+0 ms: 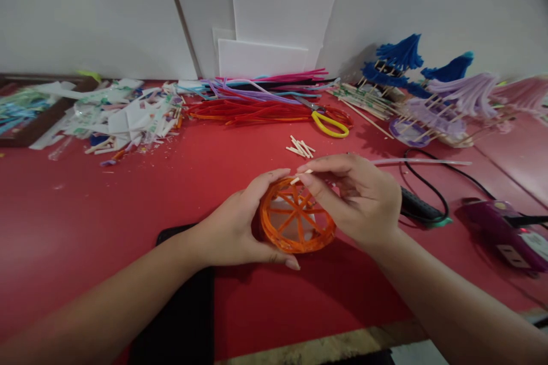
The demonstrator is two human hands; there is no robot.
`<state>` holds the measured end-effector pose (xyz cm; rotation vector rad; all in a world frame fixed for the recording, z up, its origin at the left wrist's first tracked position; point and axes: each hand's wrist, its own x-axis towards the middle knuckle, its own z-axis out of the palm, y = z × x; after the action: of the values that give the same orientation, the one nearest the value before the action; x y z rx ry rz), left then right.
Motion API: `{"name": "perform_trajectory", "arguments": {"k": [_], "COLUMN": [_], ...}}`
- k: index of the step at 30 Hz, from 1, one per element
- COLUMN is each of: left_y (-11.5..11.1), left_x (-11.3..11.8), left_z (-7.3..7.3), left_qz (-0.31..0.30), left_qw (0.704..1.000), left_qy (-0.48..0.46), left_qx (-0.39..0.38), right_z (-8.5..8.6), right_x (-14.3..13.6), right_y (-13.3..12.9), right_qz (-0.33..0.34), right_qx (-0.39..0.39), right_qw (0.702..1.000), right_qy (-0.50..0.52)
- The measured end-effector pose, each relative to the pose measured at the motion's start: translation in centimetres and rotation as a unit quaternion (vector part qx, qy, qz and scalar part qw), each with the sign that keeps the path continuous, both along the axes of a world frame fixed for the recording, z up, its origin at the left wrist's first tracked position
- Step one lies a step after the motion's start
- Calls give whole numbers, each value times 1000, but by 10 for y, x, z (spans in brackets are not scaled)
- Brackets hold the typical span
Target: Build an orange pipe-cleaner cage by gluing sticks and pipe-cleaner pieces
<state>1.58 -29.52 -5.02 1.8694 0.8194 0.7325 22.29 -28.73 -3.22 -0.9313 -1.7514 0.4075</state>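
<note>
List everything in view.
Spoked ring frame: one, orange, left hand.
Small wooden stick: one, pale, right hand.
Wooden stick pile: one, pale, centre.
Metal scissors: one, yellow-handled, back.
Fuzzy stems: many, multicoloured, back.
Flat sheets: several, white, back.
Scrap heap: one, whitish, left.
Shallow tray: one, brown, left.
Thin skewers: many, pale, right.
Fuzzy models: several, blue-lilac-pink, right.
Translucent stick: one, whitish, right.
Tool with cable: one, black, right.
Boxy device: one, purple, right.
Flat slab: one, black, front.
Table: one, red, underneath.
Hands: two, bare, centre.
</note>
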Motion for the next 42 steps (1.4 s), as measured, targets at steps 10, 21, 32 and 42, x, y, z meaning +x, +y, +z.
{"name": "perform_trajectory", "arguments": {"k": [10,21,32,42], "left_y": [1,0,1,1], "left_x": [0,0,0,-1], "left_z": [1,2,3,1], "left_qz": [-10,-10,-6,-6], "left_qw": [1000,1000,1000,1000], "left_qy": [-6,-9,3,6], "left_qx": [-2,-16,-16,-5], "right_z": [5,8,7,9], "right_x": [-1,-2,-2,0], "right_y": [-2,-3,-1,8], "right_qz": [-13,-28,-19,18], "right_qx": [-27,-30,-93,-227], "right_qw": [999,999,993,958], "right_qy": [26,28,72,173]}}
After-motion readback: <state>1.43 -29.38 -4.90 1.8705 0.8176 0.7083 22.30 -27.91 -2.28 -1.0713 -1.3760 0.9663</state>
